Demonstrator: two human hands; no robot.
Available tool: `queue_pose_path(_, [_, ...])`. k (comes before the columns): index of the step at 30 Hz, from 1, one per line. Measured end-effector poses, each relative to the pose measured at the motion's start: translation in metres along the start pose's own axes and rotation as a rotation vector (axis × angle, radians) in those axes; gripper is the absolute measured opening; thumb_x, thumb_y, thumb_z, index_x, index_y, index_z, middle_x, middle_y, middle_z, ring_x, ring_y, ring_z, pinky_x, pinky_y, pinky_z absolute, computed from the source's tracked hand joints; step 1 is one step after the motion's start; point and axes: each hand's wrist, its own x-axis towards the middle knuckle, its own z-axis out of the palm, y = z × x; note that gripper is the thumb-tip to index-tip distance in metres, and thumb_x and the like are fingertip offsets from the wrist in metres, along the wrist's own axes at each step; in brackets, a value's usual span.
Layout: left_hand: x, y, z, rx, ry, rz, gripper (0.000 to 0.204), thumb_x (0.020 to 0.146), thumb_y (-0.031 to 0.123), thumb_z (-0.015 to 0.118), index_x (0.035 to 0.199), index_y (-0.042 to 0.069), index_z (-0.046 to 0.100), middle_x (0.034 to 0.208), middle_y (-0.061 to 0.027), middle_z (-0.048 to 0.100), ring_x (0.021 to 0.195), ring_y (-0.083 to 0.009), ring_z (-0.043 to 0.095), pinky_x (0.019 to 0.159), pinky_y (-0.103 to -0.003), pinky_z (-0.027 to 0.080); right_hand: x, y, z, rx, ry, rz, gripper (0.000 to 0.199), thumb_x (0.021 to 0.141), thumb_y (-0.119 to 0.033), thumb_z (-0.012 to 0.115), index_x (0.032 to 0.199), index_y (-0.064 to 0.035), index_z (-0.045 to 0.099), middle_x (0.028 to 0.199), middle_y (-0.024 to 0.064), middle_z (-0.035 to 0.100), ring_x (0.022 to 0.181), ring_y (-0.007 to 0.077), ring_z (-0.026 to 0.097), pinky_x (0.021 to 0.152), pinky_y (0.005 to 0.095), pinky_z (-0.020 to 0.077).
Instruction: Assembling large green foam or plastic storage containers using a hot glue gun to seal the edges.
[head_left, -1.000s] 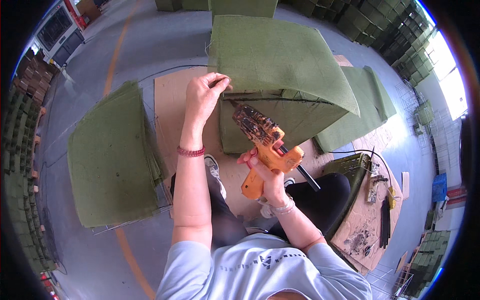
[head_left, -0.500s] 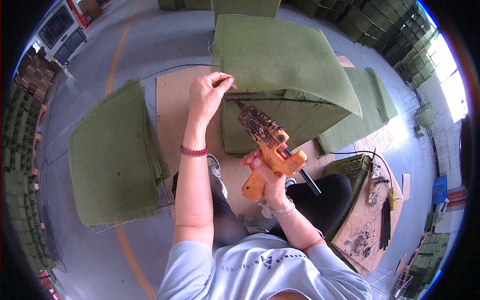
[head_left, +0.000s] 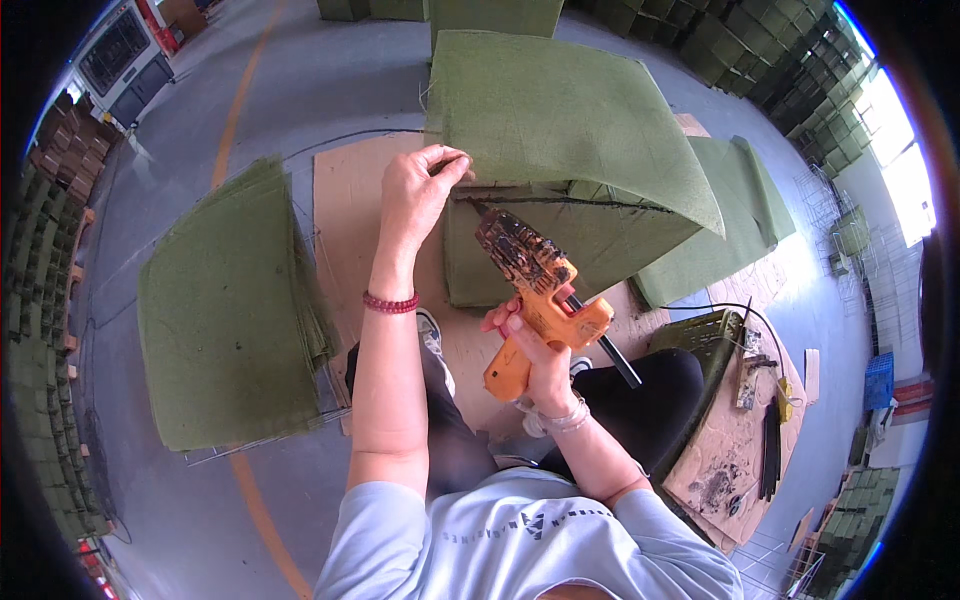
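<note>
My left hand [head_left: 418, 196] pinches the near left corner of a large green felt panel [head_left: 560, 110] that is bent over a lower green piece [head_left: 560, 250]. A dark seam line [head_left: 560, 198] runs along the fold to the right of my fingers. My right hand [head_left: 535, 355] grips an orange glue gun [head_left: 535, 290] crusted with dark glue. Its nozzle points up and left, close to the seam just right of my left hand. A black glue stick [head_left: 612, 355] pokes out of the gun's back.
A stack of green felt sheets [head_left: 225, 310] lies on a wire frame to my left. Brown cardboard [head_left: 345, 215] covers the floor under the work. More green panels [head_left: 735, 215] lie right. A low cardboard-topped stand [head_left: 740, 440] with tools stands at my right. Green boxes line the edges.
The glue gun has shifted slightly left and up toward the seam. My left hand keeps its pinch on the felt corner.
</note>
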Motion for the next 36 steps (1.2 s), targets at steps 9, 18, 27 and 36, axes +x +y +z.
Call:
queue_pose_path(9, [-0.001, 0.003, 0.001, -0.015, -0.008, 0.002, 0.020, 0.082, 0.016, 0.063, 0.087, -0.003, 0.068, 0.074, -0.0082, 0.069, 0.068, -0.0095, 0.062, 0.065, -0.024, 0.047, -0.003, 0.000, -0.002, -0.076, 0.056, 0.015, 0.018, 0.085, -0.009, 0.059, 0.099, -0.0020, 0.049, 0.087, 0.0086, 0.055, 0.088, 0.0235, 0.056, 0.081, 0.0363, 0.0438])
queue_pose_path(18, [-0.002, 0.008, 0.002, -0.015, -0.005, -0.022, 0.019, 0.082, 0.014, 0.063, 0.087, -0.003, 0.068, 0.074, -0.0080, 0.069, 0.069, -0.0092, 0.062, 0.066, -0.024, 0.047, -0.007, -0.002, -0.006, -0.006, 0.038, -0.003, 0.014, 0.087, -0.004, 0.058, 0.097, -0.0033, 0.050, 0.089, 0.0054, 0.056, 0.088, 0.0191, 0.058, 0.080, 0.0330, 0.0460])
queue_pose_path(27, [-0.002, 0.004, -0.003, -0.008, -0.028, -0.035, 0.016, 0.084, 0.013, 0.062, 0.087, -0.001, 0.068, 0.075, -0.0047, 0.068, 0.073, -0.0074, 0.059, 0.071, -0.022, 0.045, -0.003, 0.002, 0.002, -0.056, 0.041, 0.011, 0.014, 0.087, -0.004, 0.057, 0.099, -0.0029, 0.050, 0.090, 0.0053, 0.056, 0.088, 0.0188, 0.058, 0.080, 0.0318, 0.0451])
queue_pose_path(36, [-0.002, 0.012, -0.002, 0.010, -0.033, -0.053, 0.017, 0.084, 0.013, 0.061, 0.089, -0.002, 0.068, 0.077, -0.0051, 0.068, 0.075, -0.0080, 0.059, 0.072, -0.023, 0.045, -0.011, -0.006, -0.002, -0.049, 0.083, 0.006, 0.018, 0.085, -0.008, 0.058, 0.100, -0.0012, 0.049, 0.087, 0.0088, 0.055, 0.087, 0.0237, 0.055, 0.080, 0.0363, 0.0440])
